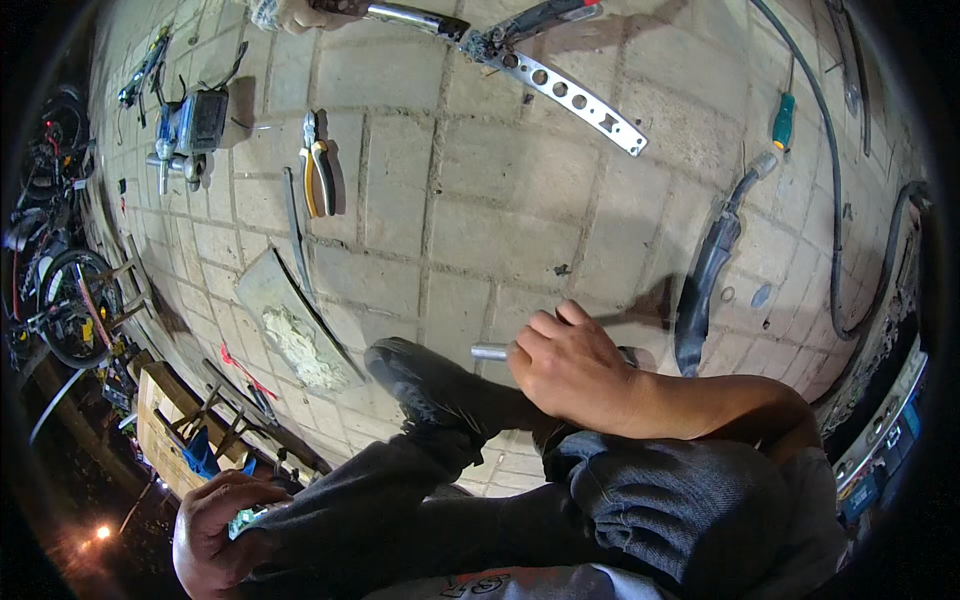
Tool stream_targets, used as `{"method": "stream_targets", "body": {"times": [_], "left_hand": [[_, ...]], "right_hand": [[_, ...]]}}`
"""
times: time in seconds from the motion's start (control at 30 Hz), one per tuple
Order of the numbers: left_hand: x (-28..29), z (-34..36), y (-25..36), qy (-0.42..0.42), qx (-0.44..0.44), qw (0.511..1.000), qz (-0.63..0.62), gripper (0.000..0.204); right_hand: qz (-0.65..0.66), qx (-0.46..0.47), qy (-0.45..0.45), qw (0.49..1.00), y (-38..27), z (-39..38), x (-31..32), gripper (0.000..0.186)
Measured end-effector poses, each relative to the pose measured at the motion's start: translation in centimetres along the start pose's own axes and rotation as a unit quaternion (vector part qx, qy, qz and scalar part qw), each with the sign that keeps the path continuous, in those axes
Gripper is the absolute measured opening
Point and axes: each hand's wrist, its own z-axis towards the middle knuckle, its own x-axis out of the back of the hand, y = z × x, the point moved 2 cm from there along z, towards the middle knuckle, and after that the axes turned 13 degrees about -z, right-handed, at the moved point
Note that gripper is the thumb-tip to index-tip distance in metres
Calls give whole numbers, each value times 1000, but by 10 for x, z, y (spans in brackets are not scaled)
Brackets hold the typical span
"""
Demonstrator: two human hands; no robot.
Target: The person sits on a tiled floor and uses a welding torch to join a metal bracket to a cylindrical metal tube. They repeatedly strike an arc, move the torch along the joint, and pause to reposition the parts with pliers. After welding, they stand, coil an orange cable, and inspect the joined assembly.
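My right hand (570, 370) is closed over a short silver metal tube (489, 352), whose end sticks out to the left of the knuckles. Its middle is hidden under the fingers. Beside my left knee, my left hand (222, 530) is curled around a small teal-and-white thing (245, 520) that is mostly covered. To the right of my right hand lies a black-handled welding torch (706, 285) with a bent metal neck. My dark shoe (430, 385) rests on the paving just left of the tube.
Pliers (318, 170), a flat metal strip (298, 235), a blue tool (190, 125) and a green screwdriver (783, 122) lie on the paving. At the top, another person's hand (295, 14) is by a metal frame with a perforated bar (580, 100). A cable (835, 220) curves along the right.
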Motion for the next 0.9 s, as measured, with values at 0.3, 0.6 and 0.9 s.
{"method": "stream_targets", "body": {"times": [0.3,0.6,0.9], "left_hand": [[12,4,-1,-124,-9,990,-66,35],[10,-6,-18,-100,-36,988,-112,38],[20,-16,-17,-133,-61,986,-85,40]], "right_hand": [[53,25,-47,997,-4,24,-8,8],[51,39,-60,996,-10,24,-10,8],[27,-19,-48,998,2,15,-21,6]]}}
